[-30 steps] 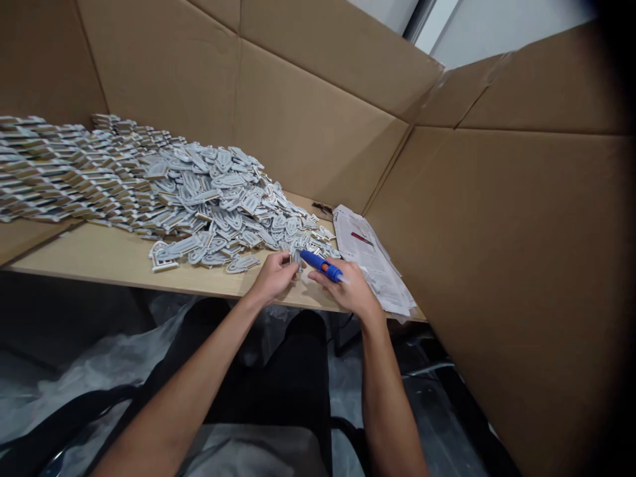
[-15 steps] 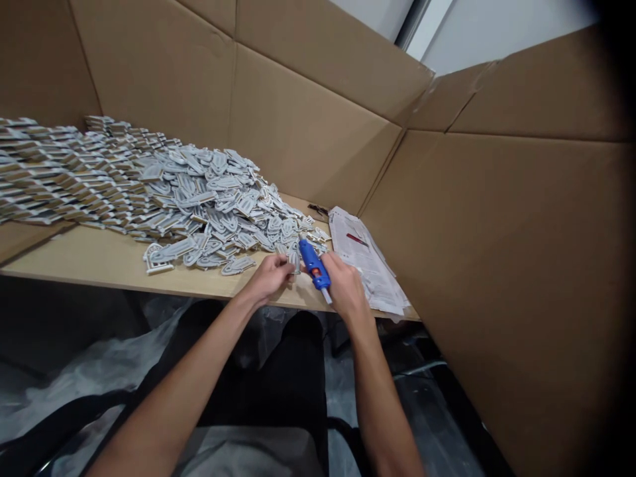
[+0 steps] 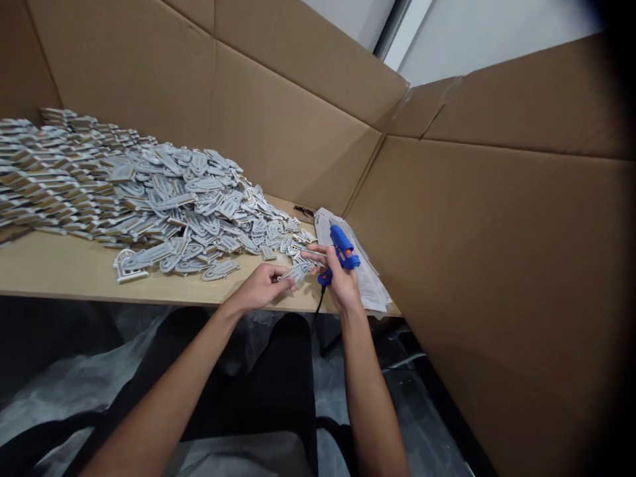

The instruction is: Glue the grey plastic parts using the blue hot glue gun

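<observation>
My left hand [image 3: 265,285] pinches a small grey-and-white arch-shaped piece [image 3: 297,271] just above the table's front edge. Close beside it, my right hand [image 3: 342,281] holds a blue glue gun [image 3: 342,245], its nozzle pointing up and away from me. The index and middle fingers of that hand stretch out toward the piece, while the glue gun rests against the thumb side and palm. A black cord runs down from the glue gun's handle. Left of my hands spreads a big heap of similar grey pieces [image 3: 199,192].
Neat stacked rows of the same pieces [image 3: 54,179] fill the left of the wooden table [image 3: 74,271]. Printed paper sheets [image 3: 370,285] lie at the right end. Tall cardboard walls [image 3: 472,232] close off the back and right side.
My right hand has turned the glue gun away from the piece and opened two fingers toward it. The piece in my left hand has tilted flatter. The view has shifted slightly right.
</observation>
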A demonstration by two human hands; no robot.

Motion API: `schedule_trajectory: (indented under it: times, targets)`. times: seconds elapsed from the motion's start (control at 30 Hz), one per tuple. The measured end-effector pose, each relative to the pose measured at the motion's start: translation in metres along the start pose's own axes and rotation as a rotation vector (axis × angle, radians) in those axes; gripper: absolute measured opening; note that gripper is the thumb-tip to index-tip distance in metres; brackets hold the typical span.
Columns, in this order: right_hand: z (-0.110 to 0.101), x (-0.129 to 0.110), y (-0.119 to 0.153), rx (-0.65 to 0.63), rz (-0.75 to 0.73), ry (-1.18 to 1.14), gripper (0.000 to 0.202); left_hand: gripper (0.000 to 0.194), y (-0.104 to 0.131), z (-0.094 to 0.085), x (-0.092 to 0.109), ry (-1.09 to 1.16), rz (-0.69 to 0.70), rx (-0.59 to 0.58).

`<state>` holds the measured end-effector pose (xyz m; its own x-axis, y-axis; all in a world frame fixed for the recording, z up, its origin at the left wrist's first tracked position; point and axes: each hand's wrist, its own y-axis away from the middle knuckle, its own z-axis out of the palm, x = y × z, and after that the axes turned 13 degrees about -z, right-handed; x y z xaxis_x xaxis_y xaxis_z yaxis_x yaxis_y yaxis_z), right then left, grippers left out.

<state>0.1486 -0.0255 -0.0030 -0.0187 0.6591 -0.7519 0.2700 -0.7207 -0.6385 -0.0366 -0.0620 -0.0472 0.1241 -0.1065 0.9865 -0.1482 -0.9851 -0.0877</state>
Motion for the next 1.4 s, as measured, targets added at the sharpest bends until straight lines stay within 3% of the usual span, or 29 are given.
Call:
schedule_trajectory:
  times: [0.07,0.2,0.27,0.33,0.43,0.5,0.6,0.73,0.87,1.0,1.13,1.2,1.4]
  targets:
    - [-0.007,-0.004,0.002,-0.051,0.022,-0.033,0.053,0.035,-0.003,0.0,-0.003,-0.001,-0.007,0.049]
    - [-0.022,-0.008,0.005,-0.277,0.125,-0.032,0.049,0.033,-0.006,0.001,-0.008,0.139,-0.026,0.157]
    - [-0.024,-0.004,0.004,-0.215,0.132,0.006,0.048,0.034,-0.005,0.002,-0.006,0.193,-0.039,0.165]
    - [-0.021,0.002,0.002,-0.072,0.109,0.041,0.048,0.034,-0.001,0.003,-0.002,0.182,-0.048,0.118]
    - [-0.013,0.006,-0.001,0.02,0.077,-0.066,0.049,0.031,0.002,0.003,0.003,0.101,-0.021,0.048]
    - [-0.009,0.004,-0.002,-0.004,0.054,-0.217,0.048,0.032,0.001,0.002,0.003,0.094,-0.008,0.078]
    - [-0.011,-0.003,0.0,-0.083,0.054,-0.381,0.05,0.034,-0.005,0.002,0.0,0.195,-0.033,0.235]
    - [-0.022,-0.006,0.004,-0.174,0.101,-0.427,0.065,0.038,-0.011,0.002,-0.006,0.38,-0.089,0.366]
    - [-0.032,-0.004,0.005,-0.206,0.149,-0.288,0.072,0.04,-0.011,0.003,-0.005,0.49,-0.083,0.329]
    - [-0.036,0.004,0.003,-0.264,0.212,-0.073,0.063,0.04,-0.009,0.004,-0.004,0.518,-0.024,0.283]
    - [-0.037,0.014,0.001,-0.106,0.206,0.047,0.053,0.041,-0.007,0.004,-0.002,0.487,-0.033,0.224]
    - [-0.039,0.014,0.002,-0.091,0.163,0.057,0.052,0.043,-0.006,0.005,-0.001,0.481,-0.076,0.21]
    - [-0.042,-0.005,0.007,-0.307,0.035,0.168,0.057,0.036,-0.008,0.006,-0.004,0.421,-0.07,0.293]
